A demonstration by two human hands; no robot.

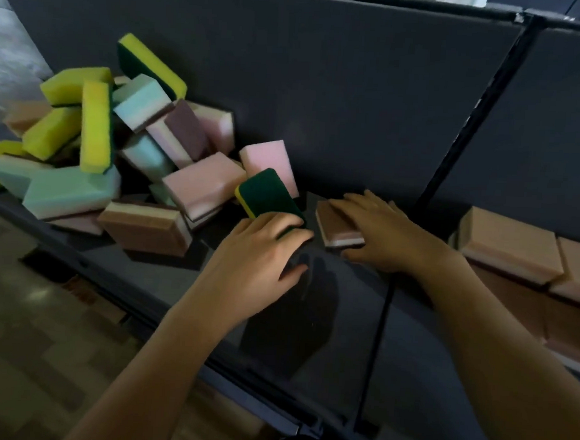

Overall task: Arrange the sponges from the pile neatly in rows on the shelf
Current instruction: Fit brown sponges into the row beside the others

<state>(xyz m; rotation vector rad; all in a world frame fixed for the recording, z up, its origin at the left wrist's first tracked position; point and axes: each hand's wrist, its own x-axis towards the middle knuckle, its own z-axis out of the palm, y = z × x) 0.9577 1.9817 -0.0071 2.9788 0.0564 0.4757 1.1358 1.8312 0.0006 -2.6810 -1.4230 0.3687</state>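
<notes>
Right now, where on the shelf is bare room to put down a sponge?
Bare shelf lies nearer than the left hand and right hand, to its front edge. The pile crowds the left; peach sponges line the right.

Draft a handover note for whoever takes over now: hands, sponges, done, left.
Left grip holds the green-topped yellow rectangular foam sponge at the pile's edge.
Right grip lies flat on a brown-topped pink rectangular foam sponge on the dark grey shelf.
Pile of yellow, mint, pink and brown foam sponges: jumbled at the shelf's left end.
Done: at least two peach rectangular foam sponges lie flat side by side, right of the black upright post.
Left: nearly the whole pile.
</notes>
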